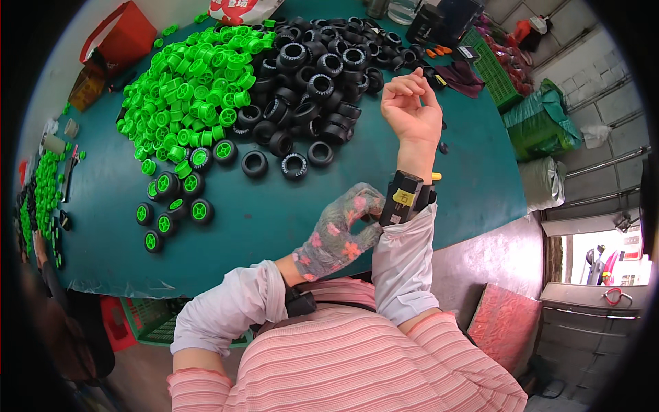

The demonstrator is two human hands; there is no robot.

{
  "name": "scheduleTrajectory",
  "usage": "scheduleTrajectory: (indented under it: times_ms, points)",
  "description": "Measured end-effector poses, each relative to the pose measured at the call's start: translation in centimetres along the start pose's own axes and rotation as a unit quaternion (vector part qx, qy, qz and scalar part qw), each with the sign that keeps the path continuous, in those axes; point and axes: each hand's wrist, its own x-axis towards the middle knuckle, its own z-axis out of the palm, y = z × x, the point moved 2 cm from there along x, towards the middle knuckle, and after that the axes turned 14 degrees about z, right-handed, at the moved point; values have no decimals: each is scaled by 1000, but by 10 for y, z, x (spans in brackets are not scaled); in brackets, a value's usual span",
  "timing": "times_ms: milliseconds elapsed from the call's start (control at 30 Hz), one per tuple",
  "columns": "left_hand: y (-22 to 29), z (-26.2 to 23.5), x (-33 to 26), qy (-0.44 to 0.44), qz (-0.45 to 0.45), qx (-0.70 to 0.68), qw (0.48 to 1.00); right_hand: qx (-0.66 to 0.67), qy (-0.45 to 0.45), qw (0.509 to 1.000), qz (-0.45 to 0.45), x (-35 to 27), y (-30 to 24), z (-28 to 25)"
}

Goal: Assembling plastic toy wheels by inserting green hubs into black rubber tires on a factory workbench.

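Note:
My left hand (341, 232), in a grey glove with pink and orange flowers, is closed at my right wrist. Its fingertips meet the side of a black wrist device (401, 199) strapped there, beside the edge of the white sleeve cover (406, 254). The exact grip is partly hidden. My right hand (413, 110) is bare and raised over the table, palm up, fingers loosely curled and holding nothing. Left of it lies a heap of black rubber tyres (309, 82), with a pile of bright green wheel rims (189, 89) beyond. Several assembled wheels (167, 185) sit nearer me.
The green tabletop (274, 237) has its front edge close to my body. A red box (118, 38) stands at the far left. Green crates (491, 72) and bags (542, 123) line the right side. Another person's arm (42, 254) reaches in at the left edge.

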Motion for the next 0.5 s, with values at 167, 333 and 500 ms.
scheduleTrajectory:
  times_ms: [167,333,500]
  points:
    - [-2,-36,-2,-63,57,110,990,-69,58,995,-37,12,-13,-27]
    - [-12,-49,4,2,4,-21,1000,-78,111,990,-27,33,-18,-53]
    - [-31,-52,4,-26,-26,60,998,-65,93,994,-7,60,-5,-53]
